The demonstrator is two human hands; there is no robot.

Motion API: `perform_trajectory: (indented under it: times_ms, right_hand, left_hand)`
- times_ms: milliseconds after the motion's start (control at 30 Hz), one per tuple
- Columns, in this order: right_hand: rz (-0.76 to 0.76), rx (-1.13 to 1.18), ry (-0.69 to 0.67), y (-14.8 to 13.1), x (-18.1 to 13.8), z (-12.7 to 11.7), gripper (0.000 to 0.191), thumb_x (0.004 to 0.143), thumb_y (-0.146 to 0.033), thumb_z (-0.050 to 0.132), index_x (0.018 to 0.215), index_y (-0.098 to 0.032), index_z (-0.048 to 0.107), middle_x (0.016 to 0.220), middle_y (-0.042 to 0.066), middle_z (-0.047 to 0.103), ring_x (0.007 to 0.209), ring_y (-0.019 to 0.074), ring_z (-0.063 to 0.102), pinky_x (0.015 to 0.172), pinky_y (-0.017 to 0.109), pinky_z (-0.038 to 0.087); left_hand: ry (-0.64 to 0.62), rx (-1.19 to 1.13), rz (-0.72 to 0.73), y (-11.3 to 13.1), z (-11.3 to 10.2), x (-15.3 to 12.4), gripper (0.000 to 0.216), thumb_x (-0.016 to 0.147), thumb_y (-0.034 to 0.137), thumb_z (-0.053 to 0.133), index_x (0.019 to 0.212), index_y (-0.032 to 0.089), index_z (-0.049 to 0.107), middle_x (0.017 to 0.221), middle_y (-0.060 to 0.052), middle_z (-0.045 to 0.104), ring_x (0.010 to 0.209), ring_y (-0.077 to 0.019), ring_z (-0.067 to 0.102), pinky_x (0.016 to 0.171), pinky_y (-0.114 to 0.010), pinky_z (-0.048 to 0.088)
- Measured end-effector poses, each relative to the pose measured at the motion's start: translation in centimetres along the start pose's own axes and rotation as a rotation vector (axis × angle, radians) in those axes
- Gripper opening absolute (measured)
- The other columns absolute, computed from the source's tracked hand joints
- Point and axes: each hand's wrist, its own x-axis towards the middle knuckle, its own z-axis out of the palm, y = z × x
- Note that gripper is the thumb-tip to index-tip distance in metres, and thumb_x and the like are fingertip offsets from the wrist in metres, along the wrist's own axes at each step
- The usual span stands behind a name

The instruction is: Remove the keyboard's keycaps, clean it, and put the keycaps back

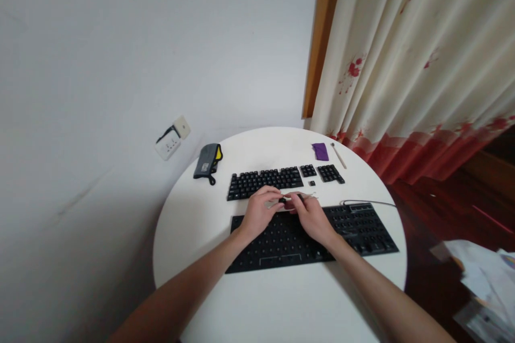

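Note:
Above the top edge of a black keyboard (281, 246) whose keycaps are off over most of its left part, my two hands meet. Between the fingertips of my left hand (259, 210) is a small black keycap (282, 200). My right hand (311, 214) is closed around a thin, pale wire tool (314, 194), which looks like a keycap puller; its grip is mostly hidden by the fingers. Just beyond the hands, loose black keycaps (265, 181) lie in keyboard order, with a smaller block (330, 173) to the right and a single keycap (312, 183) apart.
At the back left of the round white table (193, 236) lies a grey pouch (206, 162) with yellow inside. A purple cloth (321, 151) and a thin brush-like stick (338, 156) lie at the back right. The keyboard's cable (370, 202) runs over the right edge.

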Motion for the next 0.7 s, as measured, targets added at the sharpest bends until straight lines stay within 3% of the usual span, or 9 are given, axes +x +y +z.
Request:
perform_trajectory:
  times_ms: [167,367,500,700]
  right_hand:
    - [-0.010,0.076,0.012,0.5,-0.7,-0.2,0.043,0.097,-0.047,0.041,0.103,-0.017,0.069,0.097,0.009,0.073,0.087,0.0209,0.068,0.079,0.031,0.053]
    - [-0.069,-0.140,0.067,0.3,-0.6,-0.6,0.040,0.097,-0.043,0.042,0.090,-0.016,0.071,0.084,0.008,0.072,0.077,0.0203,0.066,0.079,0.030,0.048]
    - [-0.083,-0.157,0.090,0.0,-0.8,-0.7,0.039,0.097,-0.041,0.042,0.081,-0.016,0.067,0.078,0.006,0.071,0.072,0.0189,0.064,0.073,0.028,0.046]
    - [-0.085,-0.109,0.120,-0.1,-0.7,-0.7,0.038,0.096,-0.040,0.042,0.082,-0.016,0.068,0.078,0.006,0.070,0.073,0.0184,0.063,0.072,0.027,0.046]
  left_hand:
    - [-0.090,0.086,0.036,0.2,0.0,-0.2,0.015,0.082,0.018,0.069,0.097,0.020,0.070,0.096,-0.004,0.066,0.088,-0.0165,0.063,0.082,-0.031,0.053]
    - [-0.179,0.246,0.150,1.4,0.2,-0.6,0.019,0.089,0.016,0.059,0.108,0.021,0.062,0.104,-0.005,0.063,0.097,-0.0180,0.060,0.090,-0.034,0.051]
    - [-0.227,0.322,0.234,1.6,0.0,-0.6,0.021,0.093,0.016,0.054,0.112,0.021,0.062,0.105,-0.006,0.063,0.099,-0.0192,0.059,0.091,-0.036,0.050]
    - [-0.177,0.282,0.209,1.3,0.2,-0.7,0.020,0.091,0.018,0.057,0.110,0.020,0.064,0.104,-0.007,0.064,0.097,-0.0192,0.060,0.089,-0.036,0.052]
